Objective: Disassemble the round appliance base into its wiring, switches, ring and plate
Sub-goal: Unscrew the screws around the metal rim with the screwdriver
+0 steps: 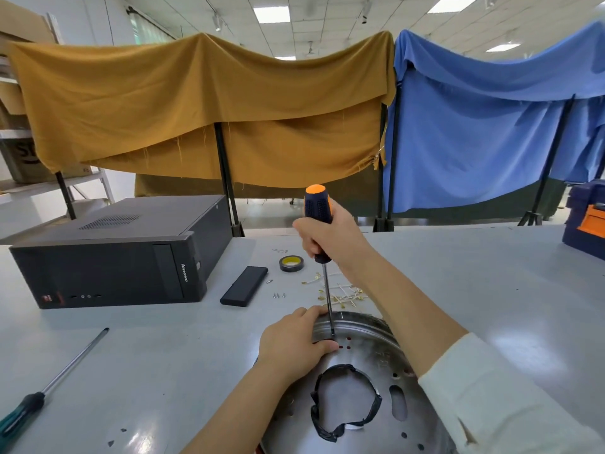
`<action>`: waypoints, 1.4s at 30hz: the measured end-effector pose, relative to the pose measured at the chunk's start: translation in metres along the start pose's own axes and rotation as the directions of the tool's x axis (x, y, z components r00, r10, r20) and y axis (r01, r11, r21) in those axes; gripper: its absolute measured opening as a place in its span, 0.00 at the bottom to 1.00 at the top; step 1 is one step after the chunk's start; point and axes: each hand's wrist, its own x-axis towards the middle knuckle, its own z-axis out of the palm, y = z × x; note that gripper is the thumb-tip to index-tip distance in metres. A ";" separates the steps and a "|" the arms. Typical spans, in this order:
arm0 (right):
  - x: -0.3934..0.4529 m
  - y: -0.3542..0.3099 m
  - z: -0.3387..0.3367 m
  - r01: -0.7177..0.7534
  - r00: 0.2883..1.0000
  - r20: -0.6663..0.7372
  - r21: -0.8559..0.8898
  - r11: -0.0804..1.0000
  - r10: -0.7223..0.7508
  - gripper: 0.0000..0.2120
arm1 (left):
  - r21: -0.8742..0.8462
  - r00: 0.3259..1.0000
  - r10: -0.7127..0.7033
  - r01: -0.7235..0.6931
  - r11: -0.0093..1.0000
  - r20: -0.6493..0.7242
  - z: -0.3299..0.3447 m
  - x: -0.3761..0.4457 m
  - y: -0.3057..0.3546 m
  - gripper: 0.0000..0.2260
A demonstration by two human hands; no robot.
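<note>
Most of the job looks done: the round metal plate (366, 365) at the desk's (163, 355) near edge seems stripped, with pale wiring pieces (340, 296) and three loose screws (278, 294) beyond it. Left hand (294, 345) fingers press its rim; right hand (327, 237) grips the orange-and-black screwdriver (319, 221), tip at a rim screw. Switches aren't identifiable, and the plate's near edge and underside are hidden.
</note>
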 end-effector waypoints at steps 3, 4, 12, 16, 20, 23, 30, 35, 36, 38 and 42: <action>-0.007 0.001 0.008 0.010 0.981 -0.187 -0.258 0.966 -0.060 0.13 | -0.009 1.000 -0.005 0.005 1.000 0.005 0.000 0.000 -0.001 0.24; -0.006 0.003 0.008 0.020 0.968 -0.237 -0.260 0.965 -0.084 0.13 | -0.013 1.000 -0.003 0.003 1.000 0.007 0.000 0.001 -0.001 0.24; 0.001 0.009 -0.002 0.090 0.982 -0.177 0.135 0.987 -0.065 0.13 | -0.003 1.000 0.006 -0.006 1.000 0.004 -0.001 0.000 -0.001 0.25; 0.003 0.007 -0.019 0.028 0.997 -0.075 0.106 0.994 -0.020 0.10 | -0.004 1.000 0.006 -0.006 1.000 0.007 -0.001 0.000 -0.001 0.25; 0.000 0.009 -0.012 0.023 0.914 -0.395 -0.162 0.987 -0.086 0.15 | -0.007 1.000 -0.003 0.003 1.000 0.006 -0.001 0.001 -0.001 0.25; 0.001 0.009 -0.004 0.046 0.933 -0.353 -0.070 0.997 -0.068 0.12 | -0.006 1.000 -0.004 0.004 1.000 0.004 0.000 0.001 0.000 0.24; 0.008 0.007 -0.018 0.012 0.999 -0.037 0.181 0.983 -0.005 0.11 | -0.005 1.000 0.001 -0.001 1.000 0.009 -0.002 0.000 0.000 0.25; 0.001 0.007 -0.013 -0.032 0.993 -0.118 -0.171 0.985 0.012 0.15 | -0.004 1.000 0.004 -0.004 1.000 0.009 -0.002 -0.001 0.000 0.25; -0.001 0.010 -0.008 -0.003 0.972 -0.228 -0.218 0.976 -0.049 0.16 | -0.007 1.000 0.001 -0.001 1.000 0.009 -0.001 -0.001 0.000 0.25; -0.005 0.015 0.000 0.070 0.900 -0.417 -0.155 0.985 -0.130 0.15 | -0.009 1.000 -0.002 0.002 1.000 0.005 -0.001 0.000 0.000 0.24; -0.006 0.018 0.009 0.148 0.880 -0.446 -0.071 0.986 -0.164 0.09 | -0.010 1.000 0.003 -0.003 1.000 0.001 -0.002 -0.001 0.002 0.24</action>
